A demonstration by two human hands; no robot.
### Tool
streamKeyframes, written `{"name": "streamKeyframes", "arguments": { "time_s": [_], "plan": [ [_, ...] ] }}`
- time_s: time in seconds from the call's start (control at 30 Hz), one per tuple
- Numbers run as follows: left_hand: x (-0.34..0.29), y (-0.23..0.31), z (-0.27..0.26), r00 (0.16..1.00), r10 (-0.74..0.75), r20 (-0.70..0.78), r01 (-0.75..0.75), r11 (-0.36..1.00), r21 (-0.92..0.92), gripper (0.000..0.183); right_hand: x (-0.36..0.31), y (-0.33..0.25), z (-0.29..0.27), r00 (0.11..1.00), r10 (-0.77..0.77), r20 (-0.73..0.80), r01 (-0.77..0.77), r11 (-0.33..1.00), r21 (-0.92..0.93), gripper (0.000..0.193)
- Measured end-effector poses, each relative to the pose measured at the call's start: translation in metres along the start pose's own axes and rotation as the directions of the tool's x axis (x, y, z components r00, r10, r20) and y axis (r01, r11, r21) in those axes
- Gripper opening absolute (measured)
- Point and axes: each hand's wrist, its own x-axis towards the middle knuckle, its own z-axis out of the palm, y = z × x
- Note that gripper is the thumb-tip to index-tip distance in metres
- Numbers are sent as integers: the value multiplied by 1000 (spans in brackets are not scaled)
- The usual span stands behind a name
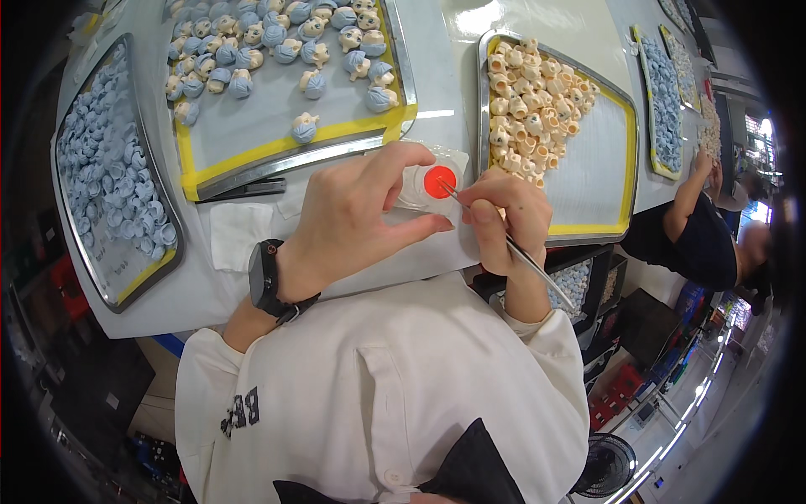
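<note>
My left hand (344, 210), with a black watch on its wrist, curls round a small clear pot (411, 195), index finger at its far rim and thumb along its near side. Inside the pot shows a bright red-orange disc (440, 181). My right hand (509, 217) grips metal tweezers (537, 269) whose tips touch or hang just over the disc. Beyond my left hand, a yellow-taped tray (252, 139) carries doll heads with blue hair (315, 82). To the right, another tray (617, 181) bears a heap of hairless, hollow face pieces (525, 105).
At far left a tray (126, 290) holds loose blue hair pieces (126, 181). A folded white cloth (240, 235) and a black tool (252, 188) lie by my left wrist. More trays of blue parts (663, 105) stand right, where another person (693, 218) works. Below are shelves (600, 315).
</note>
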Motion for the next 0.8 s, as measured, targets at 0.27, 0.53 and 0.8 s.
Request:
{"name": "streamKeyframes", "arguments": {
  "time_s": [0.27, 0.53, 0.8],
  "plan": [
    [-2, -2, -8, 965, 224, -133, -226, 974, 1, 61, -6, -8, 3, 990, 123, -66, -120, 992, 50, 20],
    [-15, 9, -27, 763, 545, -347, -518, 837, 176, 57, -9, -8, 2, 993, 63, -105, -54, 995, 80, 15],
    [-16, 25, -38, 607, 705, -367, -633, 708, 312, 70, -23, -7, 7, 974, 114, -198, -93, 989, 115, 22]
  ]
}}
